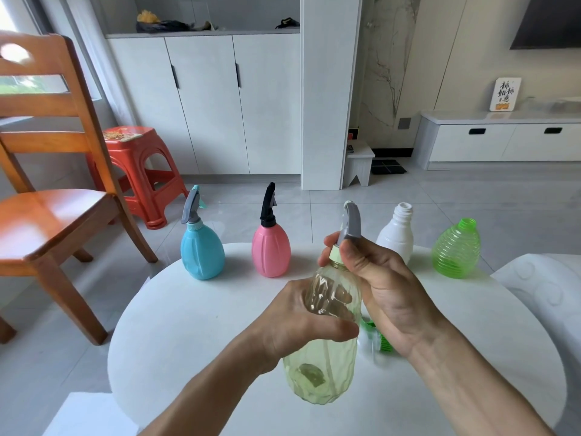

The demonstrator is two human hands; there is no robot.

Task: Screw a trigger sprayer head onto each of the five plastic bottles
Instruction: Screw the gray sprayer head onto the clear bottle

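Observation:
My left hand (301,322) grips the body of a clear yellow-green bottle (320,369) held above the white round table (195,325). My right hand (377,278) is wrapped around the pale green collar of a grey trigger sprayer head (352,221) seated on that bottle's neck. Along the far edge stand a blue bottle (202,253) with a grey sprayer and a pink bottle (271,250) with a black sprayer. An open-necked white bottle (396,234) and an open-necked ribbed green bottle (456,250) stand to the right. A green sprayer part (379,339) lies partly hidden under my right wrist.
A wooden chair (53,199) stands at the left of the table, with a red plastic stool (141,171) behind it. White cabinets (207,102) line the back wall. A white seat edge (547,284) sits at the right.

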